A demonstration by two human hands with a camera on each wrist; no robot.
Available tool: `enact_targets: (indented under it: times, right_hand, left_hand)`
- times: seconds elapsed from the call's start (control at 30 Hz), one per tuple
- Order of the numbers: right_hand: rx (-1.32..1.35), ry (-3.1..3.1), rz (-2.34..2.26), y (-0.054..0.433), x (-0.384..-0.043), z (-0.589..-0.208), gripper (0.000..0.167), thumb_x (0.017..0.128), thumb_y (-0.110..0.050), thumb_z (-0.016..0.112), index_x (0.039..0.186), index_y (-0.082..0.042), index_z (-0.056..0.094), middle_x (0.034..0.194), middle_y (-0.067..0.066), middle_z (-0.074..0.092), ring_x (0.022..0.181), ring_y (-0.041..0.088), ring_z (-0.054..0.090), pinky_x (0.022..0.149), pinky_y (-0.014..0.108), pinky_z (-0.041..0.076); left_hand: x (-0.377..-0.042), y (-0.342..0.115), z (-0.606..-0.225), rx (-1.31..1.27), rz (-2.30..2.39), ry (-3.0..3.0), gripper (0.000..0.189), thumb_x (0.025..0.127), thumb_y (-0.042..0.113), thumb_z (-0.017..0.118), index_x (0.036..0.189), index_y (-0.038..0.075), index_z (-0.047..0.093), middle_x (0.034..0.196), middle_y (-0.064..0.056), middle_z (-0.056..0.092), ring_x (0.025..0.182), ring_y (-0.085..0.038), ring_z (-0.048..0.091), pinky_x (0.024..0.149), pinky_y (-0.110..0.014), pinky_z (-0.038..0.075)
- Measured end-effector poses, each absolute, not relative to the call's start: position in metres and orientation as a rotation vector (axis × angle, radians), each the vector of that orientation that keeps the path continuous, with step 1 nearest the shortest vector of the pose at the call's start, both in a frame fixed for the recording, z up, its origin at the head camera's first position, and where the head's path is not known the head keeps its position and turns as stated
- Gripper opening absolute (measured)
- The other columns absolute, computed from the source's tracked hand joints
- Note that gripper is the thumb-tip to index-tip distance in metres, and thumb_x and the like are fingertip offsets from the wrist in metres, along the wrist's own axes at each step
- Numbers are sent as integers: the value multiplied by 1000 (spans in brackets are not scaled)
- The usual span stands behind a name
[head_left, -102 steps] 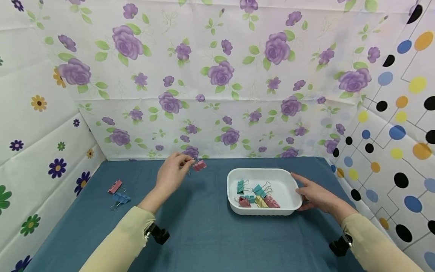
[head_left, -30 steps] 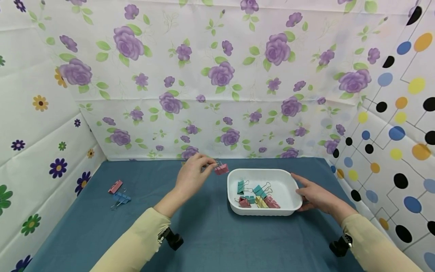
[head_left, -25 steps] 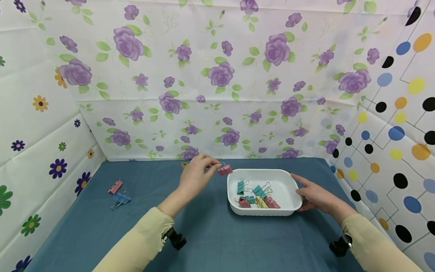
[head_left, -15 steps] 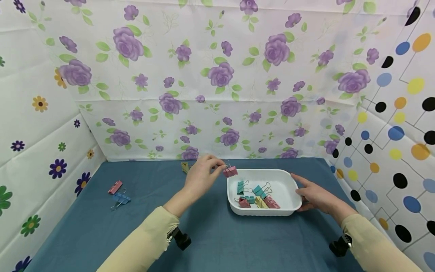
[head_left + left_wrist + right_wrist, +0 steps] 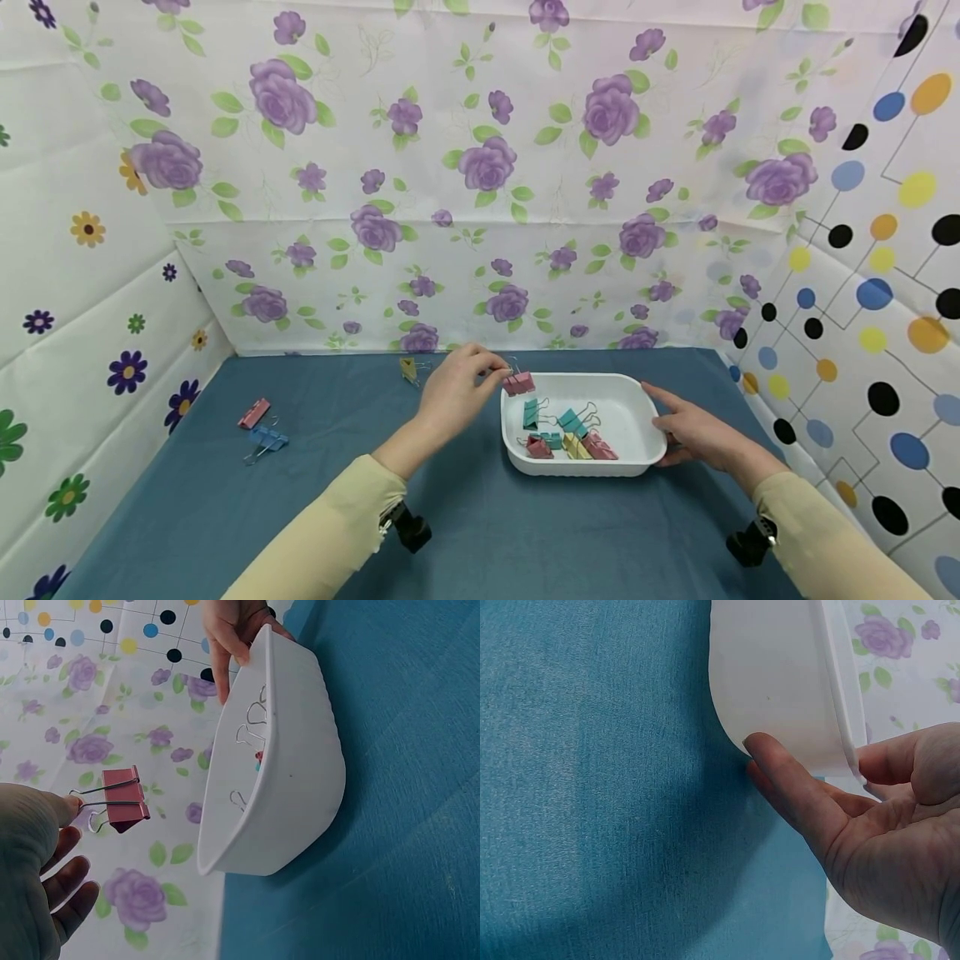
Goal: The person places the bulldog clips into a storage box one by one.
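Observation:
My left hand (image 5: 459, 390) pinches the wire handle of a pink binder clip (image 5: 519, 383) between thumb and fingertips. The clip hangs over the left back rim of a white tray (image 5: 633, 417); in the left wrist view this pink clip (image 5: 122, 799) is apart from the tray wall, the other fingers loosely bent. Inside the tray lie teal clips (image 5: 573, 421), a yellow clip (image 5: 576, 446) and pink-red clips (image 5: 600, 445). My right hand (image 5: 701, 429) holds the tray's right end, fingers against its outer wall and at the rim (image 5: 847, 742).
A yellow binder clip (image 5: 408, 369) lies near the table's back edge, behind the left hand. Farther left are a pink clip (image 5: 254, 412) and a blue clip (image 5: 267, 437) close together. Patterned cloth walls (image 5: 480, 275) enclose the blue-covered table (image 5: 480, 533) at the back and sides.
My left hand has carried the pink clip rightward, from left of the tray to over its rim. The yellow clip at the back has come into sight. The right hand and tray stay put.

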State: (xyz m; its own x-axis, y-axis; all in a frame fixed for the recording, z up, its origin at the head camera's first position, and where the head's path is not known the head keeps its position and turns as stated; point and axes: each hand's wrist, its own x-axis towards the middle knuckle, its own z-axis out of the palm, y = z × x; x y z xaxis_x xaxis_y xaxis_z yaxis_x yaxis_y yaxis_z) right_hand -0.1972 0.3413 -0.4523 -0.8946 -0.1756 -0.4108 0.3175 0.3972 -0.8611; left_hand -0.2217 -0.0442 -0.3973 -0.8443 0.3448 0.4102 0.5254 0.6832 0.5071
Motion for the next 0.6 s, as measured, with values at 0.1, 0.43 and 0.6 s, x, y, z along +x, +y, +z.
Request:
enact_targets:
  times: [0.1, 0.43, 0.6]
  right_hand:
    - [122, 2219, -1511, 341, -197, -452, 70, 109, -10, 42, 167, -20, 3, 129, 33, 46, 90, 36, 66, 74, 49, 60]
    - [121, 2215, -1514, 341, -197, -451, 70, 109, -11, 42, 167, -20, 3, 127, 33, 46, 91, 37, 65, 75, 49, 60]
    - [118, 2228, -1508, 341, -196, -452, 71, 109, -10, 42, 167, -20, 4, 125, 33, 47, 92, 37, 65, 75, 50, 60]
  left_hand:
    - [-222, -42, -399, -702, -922, -2623, 13, 101, 31, 68, 104, 24, 78, 104, 7, 63, 94, -21, 64, 71, -34, 51]
    - [-222, -37, -403, -711, -885, -2652, 13, 102, 31, 67, 104, 24, 78, 104, 7, 63, 92, -16, 59, 69, -32, 49]
    - [-222, -34, -407, -718, -844, -2677, 14, 102, 33, 66, 105, 26, 78, 105, 8, 63, 90, -13, 57, 66, -30, 48]
